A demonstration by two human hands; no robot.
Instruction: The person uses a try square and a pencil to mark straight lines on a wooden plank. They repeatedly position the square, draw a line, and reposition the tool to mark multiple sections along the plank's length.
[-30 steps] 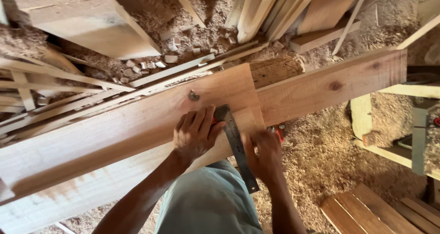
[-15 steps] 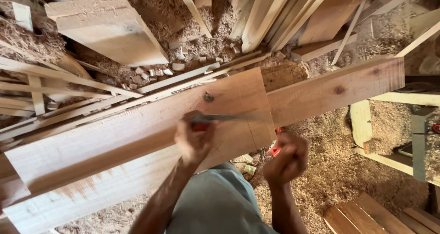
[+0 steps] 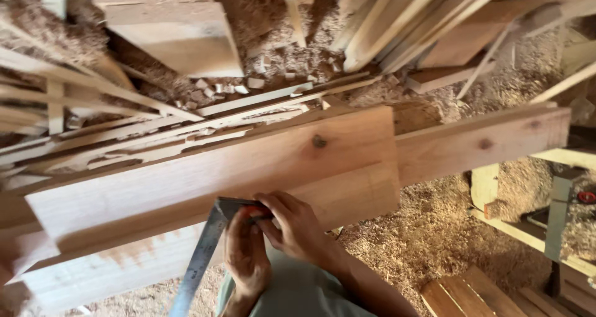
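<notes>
The left hand [image 3: 245, 255] is closed around the stock of a metal try square [image 3: 208, 249], fingers curled over its top corner, while the right hand [image 3: 298, 227] pinches a small reddish pencil [image 3: 257, 212] at that same corner, its tip against the near edge of the wide plank [image 3: 248, 174]. The square's steel blade slants down and left off the plank's edge, past the person's grey-green shirt [image 3: 298, 292]. The tool looks rigid and thin, probably light, with a smooth, somewhat slippery blade (best gripped at the thicker stock, as it is now), and it appears dull grey with fine graduations along the blade. The plank is pale reddish timber with a dark knot [image 3: 319, 141] near its middle; I judge it stiff and heavy, something to lift at both ends. It lies across a longer board [image 3: 484, 143] running to the right. Beyond are offcuts, thin slats [image 3: 93, 93] and a blocky piece of wood [image 3: 174, 34], all over sawdust [image 3: 428, 230], with a light wooden frame [image 3: 559, 217] at the right
</notes>
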